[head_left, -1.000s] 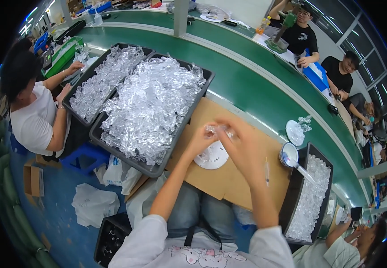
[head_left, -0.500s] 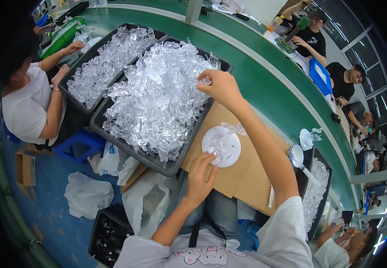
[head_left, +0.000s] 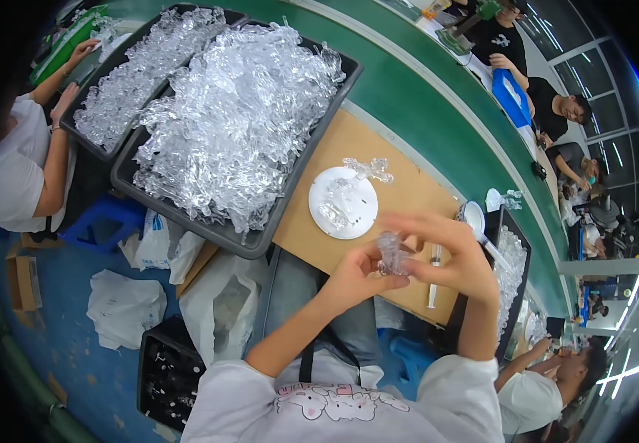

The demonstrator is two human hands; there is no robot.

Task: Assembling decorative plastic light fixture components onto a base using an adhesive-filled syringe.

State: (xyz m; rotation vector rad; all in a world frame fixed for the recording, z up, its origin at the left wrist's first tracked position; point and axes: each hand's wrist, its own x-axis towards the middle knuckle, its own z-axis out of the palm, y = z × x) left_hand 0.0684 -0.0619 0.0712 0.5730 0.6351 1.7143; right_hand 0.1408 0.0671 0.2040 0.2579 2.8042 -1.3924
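Note:
Above the near edge of the cardboard, my left hand pinches a clear plastic piece between thumb and fingers. My right hand closes on the same piece from the other side, its upper fingers slightly blurred. The piece's exact shape is partly covered by fingers. Just beyond lies a round white disc with clear plastic parts on it, one branching past its far rim. A syringe rests on the cardboard, partly behind my right hand.
A black tray heaped with clear plastic parts stands at left, another tray beyond it. At right are a bowl with a spoon and a tray of clear pieces. Cardboard covers the near bench. Co-workers sit around.
My right hand has come back from the heaped tray to meet my left hand, which left the disc. Both now hold a clear plastic piece. The whole view has shifted somewhat.

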